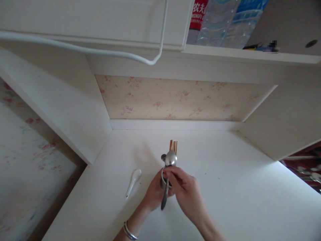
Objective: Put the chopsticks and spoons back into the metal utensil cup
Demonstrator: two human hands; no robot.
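My left hand (154, 192) is wrapped round a small cup-like holder (163, 182), whose rim shows between my hands. Several wooden chopsticks (174, 144) stick up from beyond it, along with the rounded end of another metal utensil (163, 157). Pinched in my right hand (187, 187) is a metal spoon (171, 158), its bowl pointing away from me and its dark handle end (164, 201) toward me, over the holder. How deep the chopsticks sit is hidden by my hands. A white soup spoon (133, 182) lies on the white tabletop (100, 204), left of my left hand.
An overhead cabinet (100, 20) spans the top, with a white cable (112, 53) hanging below it. Plastic bottles (220, 25) stand on the shelf at upper right. White side panels (62, 93) and a flowered back wall (163, 100) close in the tabletop.
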